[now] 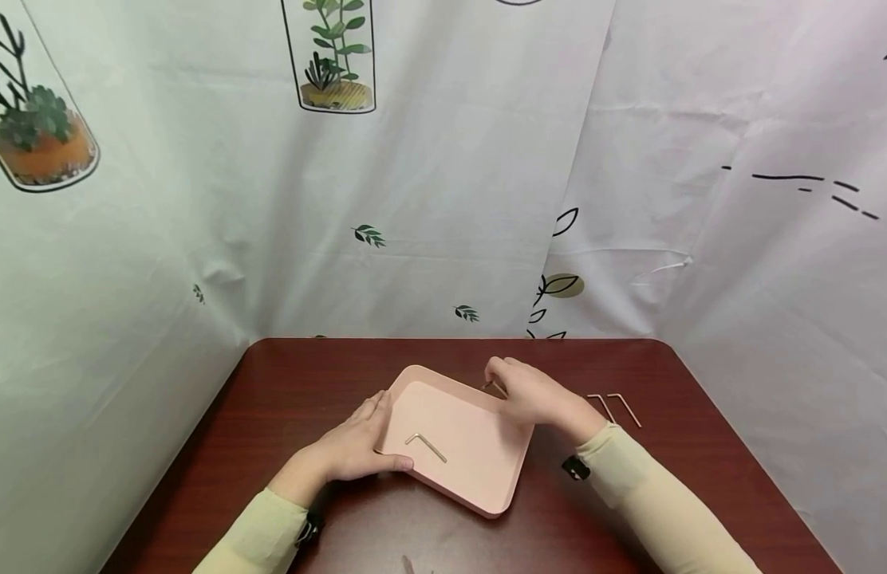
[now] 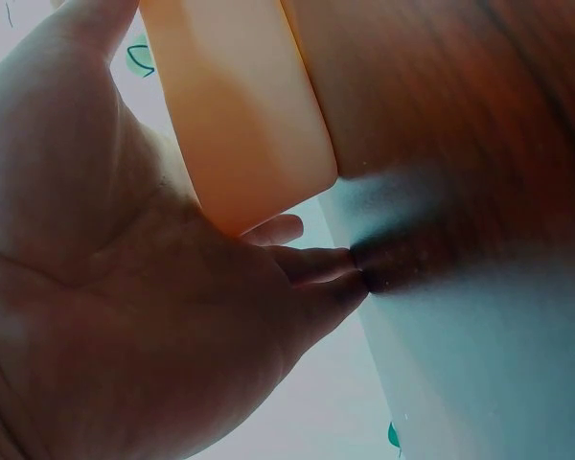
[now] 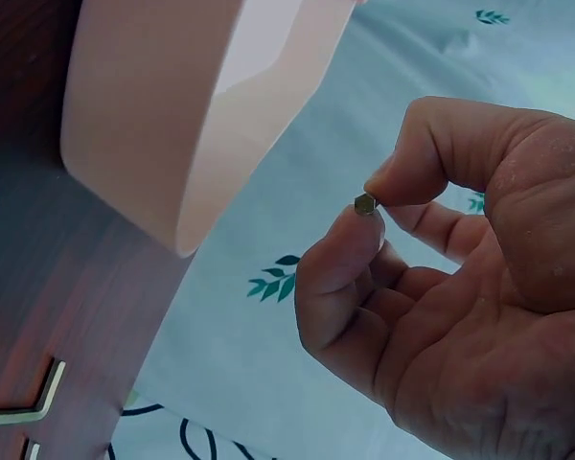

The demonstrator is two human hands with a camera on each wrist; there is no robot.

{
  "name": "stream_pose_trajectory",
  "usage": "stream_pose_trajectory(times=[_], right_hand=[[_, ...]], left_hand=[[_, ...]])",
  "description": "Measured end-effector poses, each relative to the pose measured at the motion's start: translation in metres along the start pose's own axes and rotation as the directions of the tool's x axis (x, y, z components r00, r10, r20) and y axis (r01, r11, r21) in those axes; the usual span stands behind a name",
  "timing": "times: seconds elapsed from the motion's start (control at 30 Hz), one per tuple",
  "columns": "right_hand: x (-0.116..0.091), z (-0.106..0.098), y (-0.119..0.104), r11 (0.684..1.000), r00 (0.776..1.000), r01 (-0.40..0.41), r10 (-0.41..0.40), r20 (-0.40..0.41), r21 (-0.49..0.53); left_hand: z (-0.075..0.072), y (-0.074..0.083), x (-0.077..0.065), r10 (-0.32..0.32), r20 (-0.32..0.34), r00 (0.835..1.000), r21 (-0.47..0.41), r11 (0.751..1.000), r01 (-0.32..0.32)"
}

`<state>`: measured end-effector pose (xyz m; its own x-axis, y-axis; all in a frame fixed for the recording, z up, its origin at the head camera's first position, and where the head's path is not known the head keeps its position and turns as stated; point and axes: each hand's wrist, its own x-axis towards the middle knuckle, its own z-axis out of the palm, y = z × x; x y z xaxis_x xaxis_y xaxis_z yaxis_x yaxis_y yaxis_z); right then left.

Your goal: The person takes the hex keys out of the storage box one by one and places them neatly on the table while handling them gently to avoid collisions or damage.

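A pale pink rectangular tray (image 1: 479, 454) rests on the table, turned at an angle. Inside it lies one L-shaped hex key (image 1: 427, 446). My left hand (image 1: 357, 438) spans the tray's left corner, its thumb at the near rim and its extended fingers along the left side. In the left wrist view, fingertips (image 2: 350, 273) reach the tabletop beside the tray wall (image 2: 249, 105). Over the tray's far right side, my right hand (image 1: 533, 391) pinches another hex key (image 3: 365, 204) between thumb and index finger. Its hexagonal end faces the right wrist camera.
Two more hex keys (image 1: 624, 409) lie to the right of the tray, partly behind the right forearm. The dark red-brown table (image 1: 307, 367) is surrounded by white printed curtains (image 1: 443, 175). A small object (image 1: 408, 564) shows at the bottom edge of the head view.
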<state>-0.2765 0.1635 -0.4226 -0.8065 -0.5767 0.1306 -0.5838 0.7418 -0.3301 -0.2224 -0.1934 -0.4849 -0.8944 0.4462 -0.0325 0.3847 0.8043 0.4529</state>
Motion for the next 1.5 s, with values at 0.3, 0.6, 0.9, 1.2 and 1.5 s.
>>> stream_pose_trajectory(times=[0.3,0.6,0.9,1.2,1.5], right_hand=[[-0.004,-0.004,0.011,0.999,0.999,-0.052,0.052,0.012,0.01],[-0.011,-0.009,0.023,0.995,0.995,-0.095,0.095,0.018,0.023],[-0.021,-0.009,0.038,0.993,0.993,-0.121,0.121,0.002,0.015],[-0.03,-0.013,0.052,0.99,0.989,-0.143,0.143,-0.023,0.011],[-0.038,-0.015,0.066,0.987,0.986,-0.164,0.164,-0.037,0.002]], left_hand=[[0.0,-0.002,-0.001,-0.002,0.003,1.0,-0.002,1.0,0.002],[0.0,-0.003,-0.001,-0.004,0.001,1.0,-0.01,1.0,0.004],[0.002,-0.002,0.0,-0.012,0.006,1.0,0.002,1.0,0.012],[0.001,-0.001,0.0,-0.011,0.006,1.0,0.0,1.0,0.011],[0.001,-0.002,0.0,-0.004,0.006,1.0,0.001,1.0,0.004]])
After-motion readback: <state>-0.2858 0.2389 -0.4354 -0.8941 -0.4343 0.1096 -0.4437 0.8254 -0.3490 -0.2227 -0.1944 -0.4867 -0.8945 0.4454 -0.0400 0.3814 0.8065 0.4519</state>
